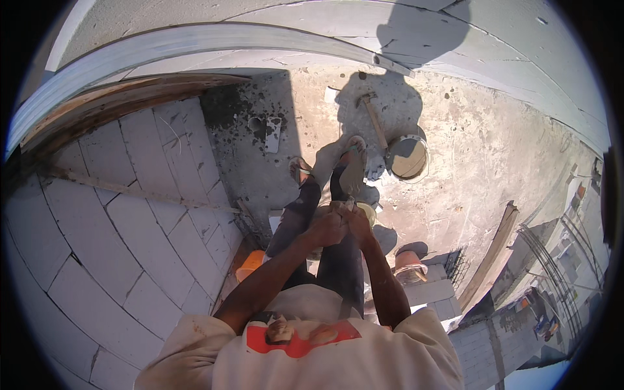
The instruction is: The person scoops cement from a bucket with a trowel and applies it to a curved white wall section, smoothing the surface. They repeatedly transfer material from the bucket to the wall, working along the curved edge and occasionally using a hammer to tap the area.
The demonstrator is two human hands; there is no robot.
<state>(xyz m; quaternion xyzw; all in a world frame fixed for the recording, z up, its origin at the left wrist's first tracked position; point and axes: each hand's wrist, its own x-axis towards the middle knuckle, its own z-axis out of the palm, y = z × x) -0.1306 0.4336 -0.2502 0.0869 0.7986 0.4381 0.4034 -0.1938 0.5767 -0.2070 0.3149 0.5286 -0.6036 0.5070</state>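
My left hand point(330, 225) and my right hand point(356, 223) meet in front of my legs, both with the fingers closed. A small pale thing point(350, 203) shows at the fingertips between them, too small to name. Which hand grips it is hard to see. Just beyond the right hand is the yellowish rim of a round container point(369, 213), partly hidden by the hand. Farther off, a round bucket point(409, 158) holds a grey-brown material. Beside it a hammer point(375, 121) with a wooden handle lies on the floor.
A pale block wall point(130, 227) rises at the left, and a long metal bar point(214, 36) crosses the far side. Orange buckets point(250, 264) point(409, 265) stand near either side of me. Timber point(489, 257) and steel rods point(552, 276) lie at the right.
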